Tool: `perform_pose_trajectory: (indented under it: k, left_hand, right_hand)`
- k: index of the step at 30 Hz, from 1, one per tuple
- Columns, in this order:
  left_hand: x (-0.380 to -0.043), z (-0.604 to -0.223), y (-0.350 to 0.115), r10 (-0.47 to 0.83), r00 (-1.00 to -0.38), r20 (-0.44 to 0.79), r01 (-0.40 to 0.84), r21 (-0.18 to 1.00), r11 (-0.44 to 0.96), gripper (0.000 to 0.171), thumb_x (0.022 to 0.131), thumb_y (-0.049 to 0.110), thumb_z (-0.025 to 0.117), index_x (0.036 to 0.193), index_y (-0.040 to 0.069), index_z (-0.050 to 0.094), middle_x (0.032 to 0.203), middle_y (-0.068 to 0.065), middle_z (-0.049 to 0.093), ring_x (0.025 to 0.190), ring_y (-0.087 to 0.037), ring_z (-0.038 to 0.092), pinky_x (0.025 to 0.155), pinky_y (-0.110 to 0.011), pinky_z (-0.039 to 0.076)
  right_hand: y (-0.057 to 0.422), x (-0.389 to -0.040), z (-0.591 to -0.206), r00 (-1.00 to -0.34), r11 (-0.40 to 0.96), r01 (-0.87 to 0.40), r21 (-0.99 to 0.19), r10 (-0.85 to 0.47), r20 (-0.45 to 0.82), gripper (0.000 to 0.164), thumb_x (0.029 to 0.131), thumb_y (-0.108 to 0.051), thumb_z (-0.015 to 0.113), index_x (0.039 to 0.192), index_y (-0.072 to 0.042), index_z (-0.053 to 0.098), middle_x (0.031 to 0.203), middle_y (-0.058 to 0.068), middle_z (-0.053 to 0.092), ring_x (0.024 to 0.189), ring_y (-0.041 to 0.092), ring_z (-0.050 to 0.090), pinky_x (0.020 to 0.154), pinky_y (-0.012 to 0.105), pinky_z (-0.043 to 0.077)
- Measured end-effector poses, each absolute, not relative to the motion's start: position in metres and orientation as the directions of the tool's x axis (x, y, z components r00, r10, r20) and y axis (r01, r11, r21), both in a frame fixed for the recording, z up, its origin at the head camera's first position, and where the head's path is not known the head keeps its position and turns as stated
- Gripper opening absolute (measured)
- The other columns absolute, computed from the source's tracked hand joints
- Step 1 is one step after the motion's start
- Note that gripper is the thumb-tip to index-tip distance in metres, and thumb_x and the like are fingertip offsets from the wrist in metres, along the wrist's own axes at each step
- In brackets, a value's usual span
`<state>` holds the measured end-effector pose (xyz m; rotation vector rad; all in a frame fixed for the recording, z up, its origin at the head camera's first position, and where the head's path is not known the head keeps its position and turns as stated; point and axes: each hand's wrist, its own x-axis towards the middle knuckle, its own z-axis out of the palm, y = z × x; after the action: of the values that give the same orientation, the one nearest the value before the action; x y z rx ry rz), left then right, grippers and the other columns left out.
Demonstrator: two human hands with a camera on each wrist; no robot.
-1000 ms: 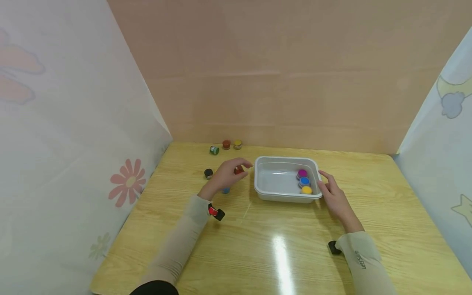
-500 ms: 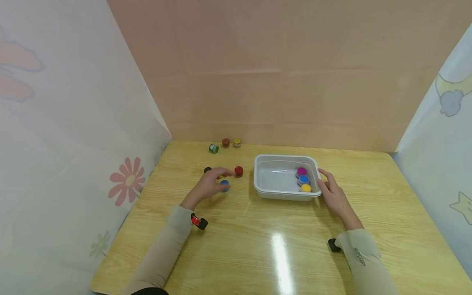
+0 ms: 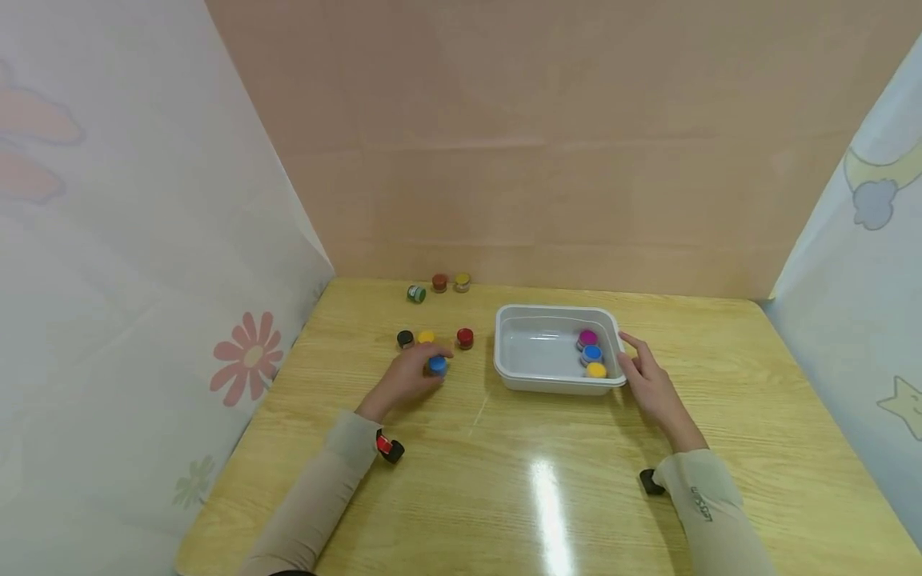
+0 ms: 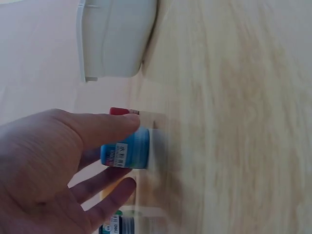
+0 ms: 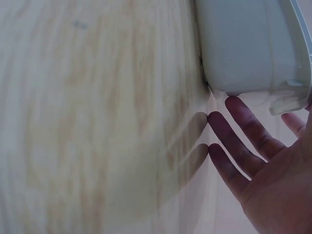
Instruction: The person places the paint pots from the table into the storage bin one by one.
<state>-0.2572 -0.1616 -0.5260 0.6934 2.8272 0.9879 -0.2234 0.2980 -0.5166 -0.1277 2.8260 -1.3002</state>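
My left hand [image 3: 405, 379] is at a small blue-lidded paint jar [image 3: 437, 366] on the table, pinching it between thumb and fingers in the left wrist view, where the blue jar [image 4: 126, 148] stands on the wood. Close by are a red-lidded jar [image 3: 465, 338], a yellow-lidded jar [image 3: 426, 338] and a black-lidded jar [image 3: 406, 339]. With mostly straight fingers, my right hand [image 3: 651, 388] touches the right end of a white plastic tub [image 3: 533, 383]. Inside the tub, along its right side, sit a magenta jar [image 3: 587, 340], a blue jar [image 3: 591, 355] and a yellow jar [image 3: 595, 370].
At the back left of the table stand a brown-red jar [image 3: 439, 282] and a yellow jar [image 3: 462, 282]; a green jar [image 3: 416, 294] lies on its side beside them. A tan wall [image 3: 555, 160] rises behind the wooden table [image 3: 461, 496].
My left hand has moved left from the red jar, leaving it standing on the table, and closed around the blue jar. The right hand stays at the tub.
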Motion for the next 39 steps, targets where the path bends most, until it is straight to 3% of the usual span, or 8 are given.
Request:
perform_pose_trajectory:
  k: [10,17,27,39]
  left_hand:
    - [-0.260,-0.531,-0.157,0.446,-0.892,0.081,0.409,0.569,0.714,0.039,0.090,0.008,0.080,0.128,0.011,0.069,0.134,-0.009,0.068,0.127,-0.030,0.062,0.110,-0.049,0.050]
    - [-0.259,-0.531,-0.155,0.448,-0.890,0.091,0.418,0.559,0.717,0.035,0.092,0.008,0.079,0.125,0.011,0.071,0.130,-0.009,0.070,0.125,-0.030,0.064,0.109,-0.050,0.050]
    - [-0.258,-0.529,-0.154,0.436,-0.896,0.082,0.401,0.573,0.715,0.032,0.093,0.012,0.078,0.124,0.012,0.072,0.129,-0.007,0.070,0.124,-0.029,0.064,0.108,-0.049,0.051]
    - [-0.253,-0.526,-0.150,0.401,-0.911,0.096,0.377,0.590,0.714,0.030,0.095,0.015,0.077,0.124,0.012,0.072,0.129,-0.008,0.069,0.120,-0.030,0.065,0.104,-0.051,0.053]
  right_hand:
    - [0.298,-0.223,-0.516,-0.996,0.650,-0.061,-0.758,-0.083,0.009,0.063,0.113,-0.048,0.030,0.167,-0.019,0.017,0.132,0.037,0.060,0.121,0.051,0.057,0.101,0.070,0.043]
    - [0.297,-0.223,-0.516,-0.996,0.664,-0.069,-0.744,-0.081,0.019,0.061,0.113,-0.046,0.032,0.166,-0.019,0.019,0.126,0.034,0.064,0.109,0.043,0.061,0.091,0.057,0.048]
    - [0.296,-0.221,-0.515,-0.997,0.664,-0.052,-0.746,-0.076,0.001,0.062,0.113,-0.047,0.031,0.166,-0.018,0.017,0.132,0.037,0.060,0.119,0.050,0.059,0.099,0.069,0.045]
    - [0.296,-0.221,-0.516,-0.997,0.660,-0.052,-0.749,-0.071,0.007,0.062,0.113,-0.048,0.031,0.166,-0.018,0.018,0.131,0.036,0.061,0.118,0.048,0.059,0.099,0.068,0.045]
